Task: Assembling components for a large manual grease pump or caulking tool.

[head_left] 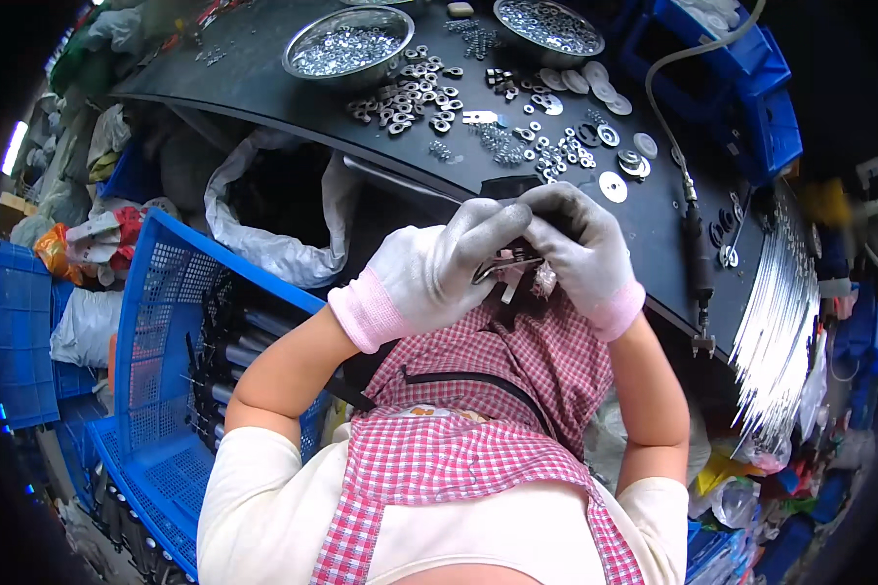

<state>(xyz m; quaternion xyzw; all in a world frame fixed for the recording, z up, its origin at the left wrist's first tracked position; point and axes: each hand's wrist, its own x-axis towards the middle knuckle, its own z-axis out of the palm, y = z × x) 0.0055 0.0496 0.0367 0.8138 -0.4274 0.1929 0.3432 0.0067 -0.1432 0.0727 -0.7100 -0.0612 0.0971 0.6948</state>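
Observation:
Both hands wear white gloves with pink cuffs and meet close together at the table's near edge. My left hand (454, 255) is closed, its fingers curled around a small dark assembly (517, 265) with metal parts. From the other side my right hand (580, 244) grips the same piece, thumb and fingers bent toward the left fingertips. Much of the assembly is hidden by the gloves, so its exact kind cannot be told. Just beyond the hands lie a white disc (613, 186) and several small metal rings (561, 154).
Two steel bowls (346, 49) of small metal parts stand on the dark table (254, 73). Loose metal fittings (410, 97) lie nearby. A hanging air tool (698, 253) and a bundle of thin rods (776, 312) are at right. At left is a blue crate (151, 331).

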